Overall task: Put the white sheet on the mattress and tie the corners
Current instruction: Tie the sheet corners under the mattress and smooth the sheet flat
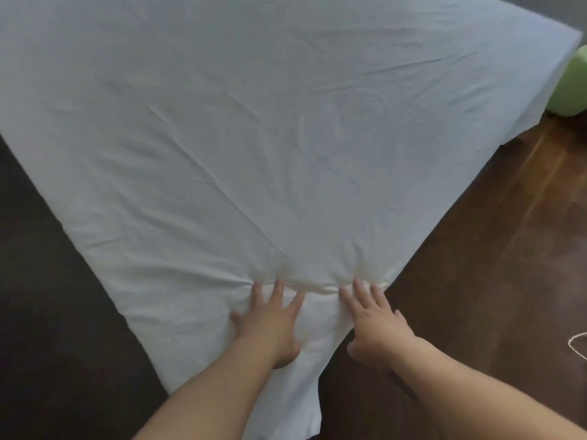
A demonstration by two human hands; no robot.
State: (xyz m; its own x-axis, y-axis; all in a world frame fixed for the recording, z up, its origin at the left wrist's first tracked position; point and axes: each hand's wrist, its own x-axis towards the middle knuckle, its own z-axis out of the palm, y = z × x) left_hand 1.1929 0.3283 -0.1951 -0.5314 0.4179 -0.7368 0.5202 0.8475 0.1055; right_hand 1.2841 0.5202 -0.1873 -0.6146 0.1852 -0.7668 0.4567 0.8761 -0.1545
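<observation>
The white sheet (pixel 254 138) takes up nearly everything ahead of the person's hands, spread flat over the mattress, which it hides completely; long creases run away from the fingers toward the far edges. Its near corner hangs down between the two forearms, and that loose tail is, I'd guess, the part meant for tying. Off to either side of the hands is dark wooden floor (pixel 476 265), and far beyond the right hand, at the sheet's far edge, sits something pale green (pixel 570 87) that I can't identify. A thin white cord (pixel 576 344) lies on the floor out past the right forearm.

The left hand (pixel 270 322) lies flat with fingers spread, pressing the cloth down at the corner. The right hand (pixel 371 319) is alongside, fingers straight, fingertips pushing into the same ridge of gathered fabric. Neither hand grips anything; they look to be smoothing and pinning the corner taut so the slack collects below. The knot doesn't appear made yet.
</observation>
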